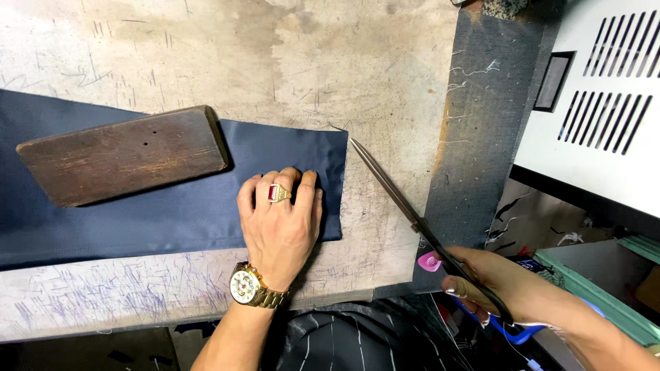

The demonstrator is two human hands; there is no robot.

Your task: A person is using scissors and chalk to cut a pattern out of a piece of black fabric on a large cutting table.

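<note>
Flat on the scratched desk lies the navy fabric, weighted by a wooden block and pinned near its right edge under the left hand, fingers spread and gripping nothing. Just beside that edge, long scissors with blades closed, handles wrapped in the right hand. Best to keep the cloth pressed taut and the pressing fingertips clear of the blade line.

Small dark rectangular label on white housing
</note>
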